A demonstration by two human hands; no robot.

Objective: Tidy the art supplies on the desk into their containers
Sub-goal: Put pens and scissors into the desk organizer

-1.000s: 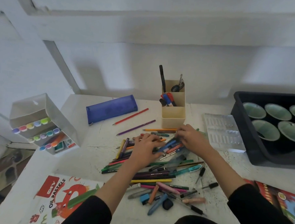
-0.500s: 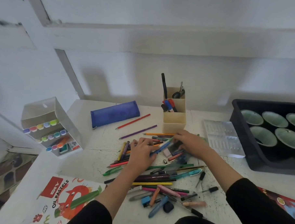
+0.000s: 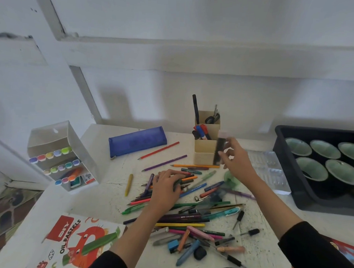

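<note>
The white, paint-flecked desk (image 3: 112, 196) stands against a plain white wall. Above its far middle, the right hand (image 3: 238, 163) holds a slim dark case (image 3: 219, 150) with a pale end. The case is upright and blurred, just in front of the beige pen holder (image 3: 203, 153). The thumb and fingertips are pinched on its lower half, and the other fingers are fanned loosely apart.

It looks light, stiff and smooth, so it would probably slip from a loose pinch. A hold near mid-length should keep it upright as it goes end-first into one of the holder's compartments.

The left hand (image 3: 165, 188) lies palm down on the pile of pens and pencils (image 3: 188, 219). Its fingers are bent over several barrels, but I cannot tell whether they grip any. Those barrels are light, rigid and round, so they are likely to roll. They would be best gathered as a bundle by their middles.

- **Behind the pile:** a blue pencil case (image 3: 137, 141) lies flat.
- **Left:** a clear marker box (image 3: 63, 155) stands at the desk's edge, with an oil pastels box (image 3: 76, 236) nearer the person.
- **Right:** a black tub (image 3: 285, 179) holds green cups.
</note>
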